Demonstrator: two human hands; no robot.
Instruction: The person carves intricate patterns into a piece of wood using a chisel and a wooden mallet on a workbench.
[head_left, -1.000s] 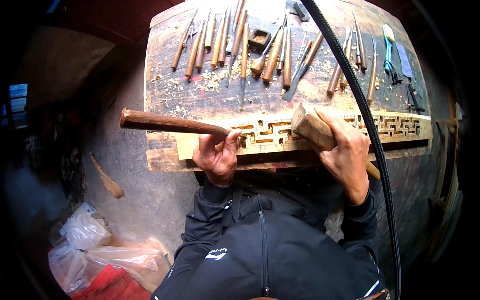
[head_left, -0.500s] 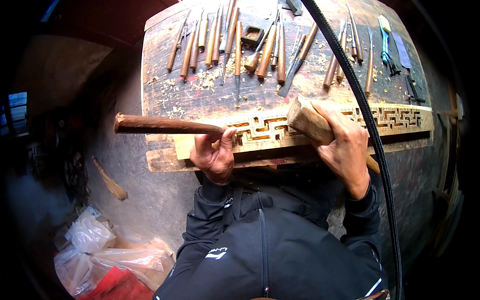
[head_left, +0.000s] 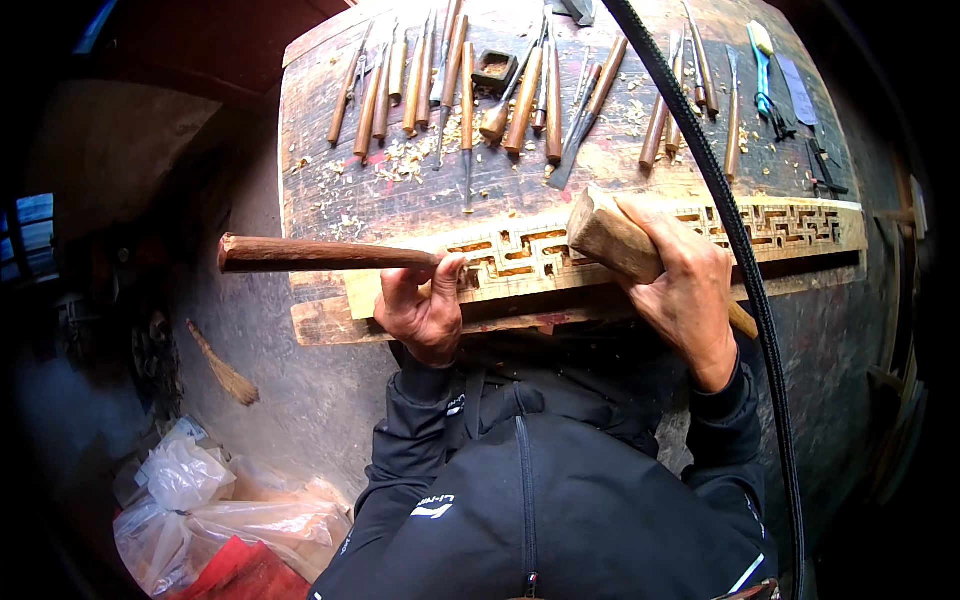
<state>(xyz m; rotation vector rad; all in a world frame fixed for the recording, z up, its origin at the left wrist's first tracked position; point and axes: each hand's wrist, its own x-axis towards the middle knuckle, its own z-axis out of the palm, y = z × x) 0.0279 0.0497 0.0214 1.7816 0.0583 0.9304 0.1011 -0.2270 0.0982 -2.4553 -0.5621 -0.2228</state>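
A black zipped jacket (head_left: 540,500) is being worn by the person and is filling the lower middle of the head view, with crumpled clear plastic bags (head_left: 200,510) lying on the floor to its left.

Just beyond the jacket, a long brown round wooden handle of a carving tool (head_left: 320,254) is being gripped by the left hand (head_left: 425,310), the fingers wrapped shut around its right end. Its long axis is lying almost level, running from the far left toward the carving; the blade end is hidden behind the fingers, so its contact with the wood cannot be told for sure.

A pale blocky wooden mallet (head_left: 620,240) is being clasped by the right hand (head_left: 690,290), fingers closed over its shaft. The head is pointed up and to the left, the shaft slanting down to the right and showing again below the wrist.

Both are being held over a long pale wooden strip carved with an angular fretwork pattern (head_left: 780,225), laid lengthwise along the near edge of a dark worn wooden workbench (head_left: 320,170).

Farther back, a row of wooden-handled chisels (head_left: 420,80) is being kept on the bench among pale wood shavings (head_left: 410,160), with a blue-handled tool (head_left: 762,70) at the far right. A thick black cable (head_left: 740,260) is being hung across the right side.
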